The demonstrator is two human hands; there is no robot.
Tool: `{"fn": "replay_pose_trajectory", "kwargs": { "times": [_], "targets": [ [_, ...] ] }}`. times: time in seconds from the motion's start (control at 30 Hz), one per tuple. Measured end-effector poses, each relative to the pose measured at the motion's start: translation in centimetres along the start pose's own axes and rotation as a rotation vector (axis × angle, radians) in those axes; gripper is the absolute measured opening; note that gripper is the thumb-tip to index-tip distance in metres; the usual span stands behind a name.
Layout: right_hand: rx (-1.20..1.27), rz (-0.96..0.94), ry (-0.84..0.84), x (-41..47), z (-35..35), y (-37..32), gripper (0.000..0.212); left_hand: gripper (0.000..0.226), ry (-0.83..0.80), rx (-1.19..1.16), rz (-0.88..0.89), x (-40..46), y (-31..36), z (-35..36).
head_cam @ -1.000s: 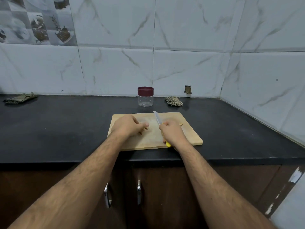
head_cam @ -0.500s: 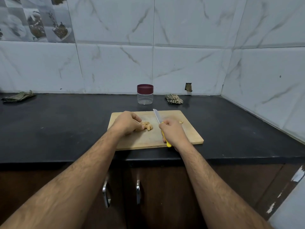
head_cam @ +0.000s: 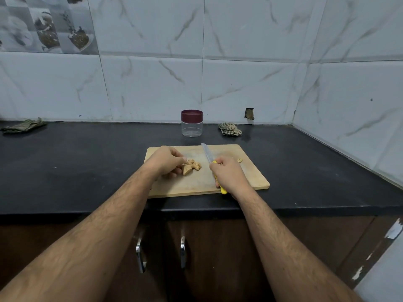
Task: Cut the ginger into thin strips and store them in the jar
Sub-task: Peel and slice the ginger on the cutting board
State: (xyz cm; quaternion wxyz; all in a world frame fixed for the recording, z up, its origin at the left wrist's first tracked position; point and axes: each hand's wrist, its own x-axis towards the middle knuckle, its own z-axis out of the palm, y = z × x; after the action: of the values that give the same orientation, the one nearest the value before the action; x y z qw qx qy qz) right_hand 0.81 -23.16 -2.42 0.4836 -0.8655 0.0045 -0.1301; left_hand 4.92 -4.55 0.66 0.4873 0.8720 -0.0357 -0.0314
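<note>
Head view, left hand (head_cam: 164, 162) fingers pinching ginger (head_cam: 192, 167), right hand (head_cam: 229, 175) gripping knife (head_cam: 207, 154), capped jar (head_cam: 192, 123) behind board (head_cam: 250, 173).

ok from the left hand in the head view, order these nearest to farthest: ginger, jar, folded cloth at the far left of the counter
From the left hand:
1. ginger, at its fingertips on the cutting board.
2. jar, behind the board by the wall.
3. folded cloth, far left end of the counter.
</note>
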Motion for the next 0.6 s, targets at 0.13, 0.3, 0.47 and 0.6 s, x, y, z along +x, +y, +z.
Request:
{"fn": "replay_pose_trajectory", "kwargs": {
  "times": [0.13, 0.3, 0.47, 0.6],
  "targets": [
    [-0.01, -0.008, 0.002, -0.2, -0.1, -0.2, 0.018, 0.023, -0.019, -0.02, -0.023, 0.0, -0.1, 0.1],
    [-0.023, 0.005, -0.005, -0.5, -0.2, -0.6, 0.012, 0.038, -0.06, 0.019, -0.011, -0.2, 0.0, 0.3],
    [-0.013, 0.019, -0.022, -1.0, -0.5, -1.0, 0.016, 0.039, 0.0, 0.071, 0.098, 0.2, 0.0, 0.2],
    [-0.059, -0.002, -0.033, -1.3, -0.5, -1.2, 0.01, 0.038, 0.024, 0.061, 0.118, 0.3, -0.5, 0.3]
  ]
}}
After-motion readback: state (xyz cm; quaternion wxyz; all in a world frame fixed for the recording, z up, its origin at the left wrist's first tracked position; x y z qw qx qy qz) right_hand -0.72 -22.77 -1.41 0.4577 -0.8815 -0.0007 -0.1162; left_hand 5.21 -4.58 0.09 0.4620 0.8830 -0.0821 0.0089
